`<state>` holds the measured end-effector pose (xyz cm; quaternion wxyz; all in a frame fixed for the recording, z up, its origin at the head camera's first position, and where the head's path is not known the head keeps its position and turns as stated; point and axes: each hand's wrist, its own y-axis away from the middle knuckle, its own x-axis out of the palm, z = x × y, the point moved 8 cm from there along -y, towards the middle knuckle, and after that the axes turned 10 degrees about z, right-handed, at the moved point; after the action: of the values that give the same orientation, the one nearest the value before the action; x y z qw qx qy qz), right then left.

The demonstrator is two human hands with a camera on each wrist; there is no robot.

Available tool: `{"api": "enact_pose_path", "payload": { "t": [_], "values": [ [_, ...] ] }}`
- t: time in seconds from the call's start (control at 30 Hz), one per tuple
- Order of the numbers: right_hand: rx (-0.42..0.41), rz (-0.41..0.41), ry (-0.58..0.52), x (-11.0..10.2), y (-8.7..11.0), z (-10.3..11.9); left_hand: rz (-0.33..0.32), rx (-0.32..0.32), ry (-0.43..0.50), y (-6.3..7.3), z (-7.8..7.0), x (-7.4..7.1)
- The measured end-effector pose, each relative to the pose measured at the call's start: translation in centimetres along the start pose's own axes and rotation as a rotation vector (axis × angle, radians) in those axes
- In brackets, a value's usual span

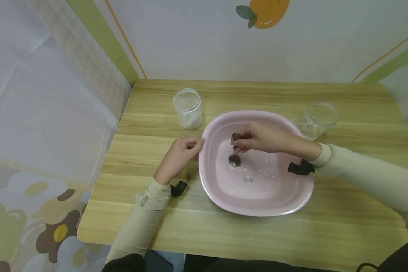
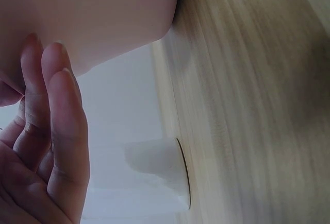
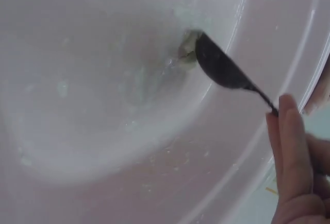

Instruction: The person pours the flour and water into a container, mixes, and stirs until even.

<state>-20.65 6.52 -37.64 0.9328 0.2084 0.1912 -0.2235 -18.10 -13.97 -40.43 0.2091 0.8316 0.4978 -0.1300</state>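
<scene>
A pink basin (image 1: 258, 210) stands on the table with a wet, glossy floor. My right hand (image 1: 261, 138) reaches over it and pinches the handle of a dark metal spoon (image 1: 234, 160). In the right wrist view the spoon's bowl (image 3: 219, 64) is tilted low over the basin floor, beside a small pale, wet clump (image 3: 188, 49). My left hand (image 1: 181, 155) grips the basin's left rim between thumb and fingers. Its fingers (image 2: 67, 116) lie along the outer wall in the left wrist view.
Behind the left hand stands a clear jar (image 1: 187, 109) with white stuff at its bottom. Another clear jar (image 1: 317, 121) is at the basin's back right, partly hidden by the right forearm. The wooden table (image 1: 122, 211) meets a printed curtain at the back.
</scene>
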Motion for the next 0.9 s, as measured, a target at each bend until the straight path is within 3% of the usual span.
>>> {"api": "enact_pose_path", "payload": {
  "t": [0.17,0.33,0.43,0.57,0.77,0.9],
  "values": [
    [0.083,-0.114,0.057,-1.8,0.1,-0.8,0.002,0.004,0.006,0.0,0.0,0.0],
    [0.166,-0.079,0.11,-2.4,0.6,-0.9,0.002,0.008,0.007,0.0,0.0,0.0],
    [0.178,-0.045,0.053,-2.2,0.6,-1.1,-0.001,0.008,0.003,0.0,0.0,0.0],
    [0.15,-0.074,0.026,-2.5,0.5,-1.1,-0.002,0.004,-0.002,0.0,0.0,0.0],
    [0.121,-0.149,0.179,-3.5,0.5,-0.9,0.001,0.004,-0.007,-0.1,0.0,0.0],
    [0.159,-0.093,0.225,-3.6,0.6,-1.0,0.003,0.002,-0.005,-0.1,0.1,0.0]
  ]
}}
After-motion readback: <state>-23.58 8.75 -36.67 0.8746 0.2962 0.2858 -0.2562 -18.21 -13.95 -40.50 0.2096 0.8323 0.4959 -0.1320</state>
